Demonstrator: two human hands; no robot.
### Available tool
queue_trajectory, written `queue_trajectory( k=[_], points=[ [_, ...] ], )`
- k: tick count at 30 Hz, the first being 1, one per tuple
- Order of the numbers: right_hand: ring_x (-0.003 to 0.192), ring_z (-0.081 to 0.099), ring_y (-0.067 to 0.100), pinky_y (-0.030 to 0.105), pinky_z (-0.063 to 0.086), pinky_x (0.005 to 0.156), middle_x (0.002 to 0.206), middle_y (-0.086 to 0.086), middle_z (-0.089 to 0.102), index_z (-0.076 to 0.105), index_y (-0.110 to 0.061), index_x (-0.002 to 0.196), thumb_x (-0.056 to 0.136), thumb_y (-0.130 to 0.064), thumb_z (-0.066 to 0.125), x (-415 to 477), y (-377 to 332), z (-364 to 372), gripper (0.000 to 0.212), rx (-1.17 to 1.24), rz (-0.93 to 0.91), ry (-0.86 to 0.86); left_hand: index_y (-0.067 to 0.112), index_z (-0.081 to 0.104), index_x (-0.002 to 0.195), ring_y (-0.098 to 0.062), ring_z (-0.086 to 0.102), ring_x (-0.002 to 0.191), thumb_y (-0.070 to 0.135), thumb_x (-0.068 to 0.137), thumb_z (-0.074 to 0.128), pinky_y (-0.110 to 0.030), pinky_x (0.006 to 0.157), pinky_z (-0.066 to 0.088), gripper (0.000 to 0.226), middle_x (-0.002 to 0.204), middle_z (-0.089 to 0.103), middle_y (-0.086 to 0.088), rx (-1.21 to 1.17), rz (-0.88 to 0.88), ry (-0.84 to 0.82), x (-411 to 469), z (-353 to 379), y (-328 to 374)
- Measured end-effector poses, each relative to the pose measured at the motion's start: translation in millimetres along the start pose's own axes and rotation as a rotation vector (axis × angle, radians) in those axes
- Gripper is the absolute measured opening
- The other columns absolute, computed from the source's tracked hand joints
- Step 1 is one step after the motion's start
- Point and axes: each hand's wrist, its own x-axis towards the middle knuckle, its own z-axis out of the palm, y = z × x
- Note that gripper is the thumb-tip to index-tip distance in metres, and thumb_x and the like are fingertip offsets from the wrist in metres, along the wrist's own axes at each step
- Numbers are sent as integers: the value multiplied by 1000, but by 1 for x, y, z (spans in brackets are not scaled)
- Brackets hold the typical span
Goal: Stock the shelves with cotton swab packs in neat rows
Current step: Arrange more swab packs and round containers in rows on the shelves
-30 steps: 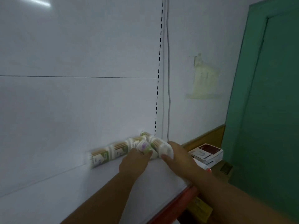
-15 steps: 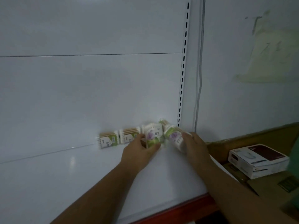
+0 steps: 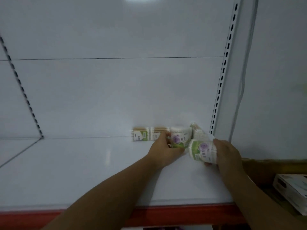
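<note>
Reaching to the far right corner of the white shelf [image 3: 83,171], your left hand [image 3: 163,151] grips the upright pack [image 3: 181,136] of cotton swabs. Its fingers [image 3: 164,136] curl round the pack's left side and the thumb lies against the near side. That pack stands on the shelf close to the back panel [image 3: 108,97], with its purple flower label facing you.

Your right hand [image 3: 228,154] holds the tilted pack [image 3: 201,151] just to the right, its fingers [image 3: 216,143] curled over the pack's right end and the thumb beneath. This pack leans with its top toward the left and touches the upright pack. You cannot tell whether its base rests on the shelf, because the picture is blurred there.

Behind these two, a third pack [image 3: 197,131] leans in the corner beside the slotted upright [image 3: 221,90], partly hidden. Left of your left hand, the leftmost pack [image 3: 140,136] and the second pack [image 3: 157,133] stand side by side against the back panel, with wooden sticks showing at their tops. Your fingers cover part of the second pack.

A red strip [image 3: 174,213] runs along the shelf's near edge. A grey cable [image 3: 240,97] hangs down the wall right of the upright. A white box [image 3: 292,190] lies at the lower right, off the shelf.
</note>
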Motion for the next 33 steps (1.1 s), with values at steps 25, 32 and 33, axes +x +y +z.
queue_trajectory(
  k=[25, 32, 33],
  points=[
    [45, 56, 18, 21, 39, 41, 59, 6, 67, 71, -15, 87, 83, -74, 16, -271, -151, 292, 80, -211, 33, -763, 49, 31, 135, -21, 70, 89, 9, 76, 79, -32, 74, 60, 86, 113, 58, -9, -19, -152, 393, -340, -412, -42],
    [52, 59, 16, 23, 43, 44, 65, 4, 64, 58, -15, 97, 49, -83, 49, -353, -160, 377, 84, -303, -52, -1213, 36, 40, 129, -23, 70, 87, 1, 71, 80, -37, 65, 60, 78, 104, 63, -12, 6, -239, 500, -406, -488, -79],
    [52, 58, 14, 22, 41, 43, 68, 4, 64, 56, -14, 99, 49, -80, 55, -358, -160, 388, 83, -318, -96, -1244, 34, 42, 128, -24, 70, 88, 1, 70, 81, -37, 64, 60, 77, 105, 63, -10, -1, -244, 532, -410, -497, -86]
  ],
)
